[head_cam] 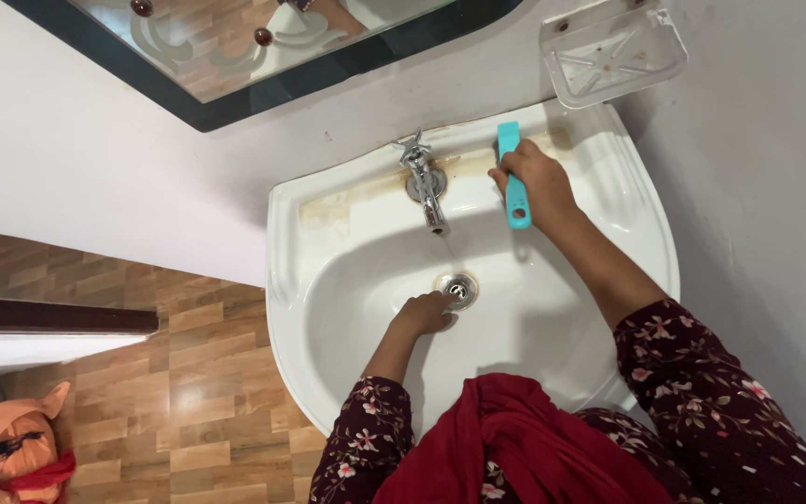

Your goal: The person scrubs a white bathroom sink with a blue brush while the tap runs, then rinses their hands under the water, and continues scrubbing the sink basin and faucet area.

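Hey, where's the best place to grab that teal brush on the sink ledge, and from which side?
Probably its long, straight handle, about mid-length, from above. The brush lies along the ledge right of the tap, head toward the wall, handle end toward the basin. The right hand already wraps the handle this way; the left hand rests by the drain.

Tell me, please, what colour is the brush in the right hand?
Turquoise: the brush, seen in the head view.
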